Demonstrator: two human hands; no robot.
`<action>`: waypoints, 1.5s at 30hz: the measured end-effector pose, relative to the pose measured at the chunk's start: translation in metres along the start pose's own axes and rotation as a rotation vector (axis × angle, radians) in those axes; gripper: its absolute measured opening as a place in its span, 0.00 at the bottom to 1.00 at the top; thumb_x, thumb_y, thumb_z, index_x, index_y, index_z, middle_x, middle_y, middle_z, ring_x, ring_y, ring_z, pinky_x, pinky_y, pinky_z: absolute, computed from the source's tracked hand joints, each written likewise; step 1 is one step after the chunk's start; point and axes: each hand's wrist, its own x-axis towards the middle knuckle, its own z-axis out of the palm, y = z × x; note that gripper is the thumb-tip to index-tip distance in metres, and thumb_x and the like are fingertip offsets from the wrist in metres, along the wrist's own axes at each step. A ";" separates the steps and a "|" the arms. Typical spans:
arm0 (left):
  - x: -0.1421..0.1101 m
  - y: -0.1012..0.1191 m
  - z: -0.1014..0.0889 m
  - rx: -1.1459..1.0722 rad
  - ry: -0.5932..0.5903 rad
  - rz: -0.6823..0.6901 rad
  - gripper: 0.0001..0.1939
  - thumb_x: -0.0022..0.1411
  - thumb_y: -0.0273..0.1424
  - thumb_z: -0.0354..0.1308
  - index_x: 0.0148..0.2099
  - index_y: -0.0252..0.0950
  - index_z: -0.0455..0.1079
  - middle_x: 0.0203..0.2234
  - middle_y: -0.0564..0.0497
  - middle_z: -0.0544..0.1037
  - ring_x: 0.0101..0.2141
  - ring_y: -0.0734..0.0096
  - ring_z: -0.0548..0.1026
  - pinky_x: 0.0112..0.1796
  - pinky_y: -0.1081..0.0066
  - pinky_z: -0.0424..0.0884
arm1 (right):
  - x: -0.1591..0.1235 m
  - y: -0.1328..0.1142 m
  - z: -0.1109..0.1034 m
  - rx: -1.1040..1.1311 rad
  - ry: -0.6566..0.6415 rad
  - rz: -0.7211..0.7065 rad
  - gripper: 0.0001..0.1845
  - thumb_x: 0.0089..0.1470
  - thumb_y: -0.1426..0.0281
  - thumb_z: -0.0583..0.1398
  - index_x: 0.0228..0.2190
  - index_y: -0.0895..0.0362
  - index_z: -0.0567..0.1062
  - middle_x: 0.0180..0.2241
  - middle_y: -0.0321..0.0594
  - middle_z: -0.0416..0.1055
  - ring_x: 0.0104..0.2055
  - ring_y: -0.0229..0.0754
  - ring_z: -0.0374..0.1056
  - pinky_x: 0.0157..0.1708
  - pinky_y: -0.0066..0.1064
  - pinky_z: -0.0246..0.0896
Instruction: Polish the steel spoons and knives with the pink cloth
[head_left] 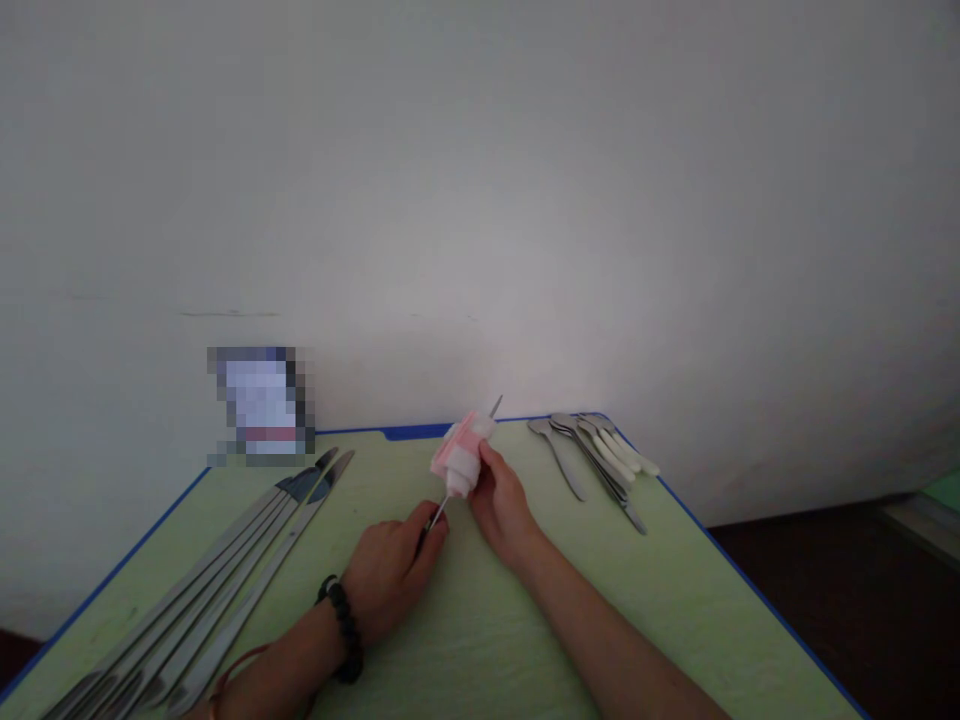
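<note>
Over the middle of the table, my left hand (394, 565) is closed around the lower end of a slim metal utensil (496, 406). Its thin stem comes out above my fingers, and its narrow tip shows at the far side of a cloth. That pink and white cloth (463, 450), soft and folded, is wrapped around the utensil's middle. My right hand (501, 505) is closed on the cloth from the right side. The cloth hides much of the utensil, so I cannot tell its exact kind.
Several long metal table knives (247, 560) lie side by side at the left. Several spoons (592, 455), some with white handles, lie at the back right. A blurred-out upright device (262, 400) stands at the back left. The green table (480, 640) has a blue edge and meets a wall (480, 200).
</note>
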 end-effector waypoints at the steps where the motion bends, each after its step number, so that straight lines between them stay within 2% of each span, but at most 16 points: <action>1: 0.000 0.000 0.000 0.007 -0.002 0.002 0.16 0.66 0.36 0.34 0.40 0.38 0.62 0.24 0.49 0.76 0.28 0.64 0.75 0.28 0.72 0.59 | 0.000 0.000 -0.001 -0.013 0.003 -0.014 0.09 0.43 0.64 0.62 0.23 0.58 0.72 0.23 0.33 0.69 0.26 0.35 0.61 0.30 0.27 0.58; 4: 0.000 0.001 0.000 0.032 -0.020 0.003 0.16 0.67 0.36 0.34 0.40 0.38 0.62 0.24 0.49 0.76 0.26 0.64 0.75 0.27 0.72 0.58 | -0.002 0.000 -0.001 -0.064 0.003 -0.046 0.07 0.41 0.67 0.62 0.22 0.58 0.71 0.21 0.32 0.67 0.25 0.34 0.60 0.28 0.26 0.57; 8: 0.000 0.000 0.001 0.081 -0.021 0.033 0.15 0.66 0.36 0.36 0.39 0.38 0.62 0.23 0.51 0.76 0.26 0.64 0.74 0.26 0.72 0.57 | -0.008 -0.003 0.003 -0.165 -0.033 0.008 0.08 0.42 0.68 0.60 0.28 0.59 0.72 0.24 0.36 0.71 0.27 0.38 0.64 0.27 0.28 0.58; 11: 0.000 -0.001 0.001 0.088 -0.018 0.054 0.14 0.66 0.36 0.37 0.37 0.38 0.61 0.24 0.51 0.76 0.26 0.65 0.74 0.27 0.72 0.58 | -0.010 -0.002 0.004 -0.203 -0.026 0.023 0.11 0.45 0.65 0.60 0.30 0.59 0.71 0.24 0.38 0.72 0.27 0.39 0.66 0.27 0.28 0.59; 17: 0.000 -0.003 0.003 0.095 -0.017 0.070 0.14 0.66 0.37 0.37 0.36 0.38 0.60 0.23 0.51 0.75 0.25 0.65 0.74 0.26 0.71 0.57 | -0.008 0.007 0.000 -0.243 0.001 -0.021 0.17 0.44 0.58 0.62 0.30 0.58 0.70 0.23 0.35 0.72 0.24 0.37 0.67 0.26 0.28 0.61; 22: -0.001 -0.002 0.002 0.097 -0.024 0.090 0.13 0.65 0.35 0.37 0.35 0.38 0.59 0.22 0.51 0.74 0.25 0.65 0.73 0.26 0.71 0.57 | -0.007 0.002 0.003 -0.130 0.046 0.002 0.18 0.44 0.57 0.62 0.30 0.58 0.70 0.21 0.36 0.71 0.23 0.38 0.67 0.23 0.28 0.61; 27: -0.004 -0.002 -0.001 0.149 -0.050 0.143 0.10 0.63 0.33 0.38 0.33 0.39 0.58 0.21 0.52 0.72 0.23 0.66 0.71 0.26 0.71 0.56 | -0.006 -0.006 0.005 0.062 0.059 0.034 0.21 0.49 0.52 0.56 0.23 0.57 0.67 0.17 0.33 0.66 0.18 0.34 0.61 0.18 0.26 0.58; 32: -0.006 -0.001 0.000 0.194 -0.060 0.127 0.10 0.62 0.34 0.38 0.33 0.38 0.58 0.20 0.51 0.71 0.23 0.65 0.70 0.26 0.70 0.54 | -0.008 -0.007 0.006 0.000 0.060 0.049 0.22 0.48 0.49 0.56 0.25 0.57 0.66 0.16 0.32 0.65 0.16 0.33 0.58 0.17 0.26 0.56; 36: -0.003 -0.004 0.000 0.097 -0.068 0.081 0.15 0.63 0.38 0.37 0.29 0.38 0.57 0.18 0.53 0.67 0.21 0.68 0.67 0.26 0.71 0.54 | -0.008 0.001 0.001 -0.186 0.052 0.034 0.24 0.44 0.47 0.57 0.25 0.58 0.68 0.18 0.35 0.68 0.16 0.35 0.61 0.17 0.27 0.55; 40: 0.000 -0.011 -0.004 -0.115 -0.104 0.124 0.18 0.63 0.41 0.36 0.25 0.38 0.54 0.17 0.56 0.61 0.21 0.71 0.63 0.25 0.73 0.55 | -0.005 0.009 -0.007 -0.361 0.047 -0.007 0.28 0.42 0.45 0.57 0.24 0.59 0.71 0.18 0.36 0.69 0.20 0.36 0.63 0.21 0.26 0.57; 42: 0.000 -0.013 -0.007 -0.161 -0.112 0.140 0.17 0.62 0.41 0.38 0.24 0.38 0.53 0.16 0.57 0.59 0.20 0.73 0.61 0.25 0.73 0.54 | -0.004 0.009 -0.008 -0.375 0.068 -0.021 0.28 0.42 0.44 0.56 0.24 0.59 0.71 0.18 0.36 0.70 0.21 0.36 0.64 0.22 0.26 0.58; 45: 0.000 -0.014 -0.008 -0.137 -0.123 0.172 0.16 0.60 0.39 0.40 0.23 0.38 0.52 0.16 0.57 0.57 0.19 0.74 0.59 0.24 0.73 0.53 | -0.005 0.004 -0.003 -0.249 0.102 -0.016 0.28 0.44 0.44 0.54 0.30 0.58 0.71 0.18 0.34 0.69 0.18 0.36 0.63 0.19 0.27 0.57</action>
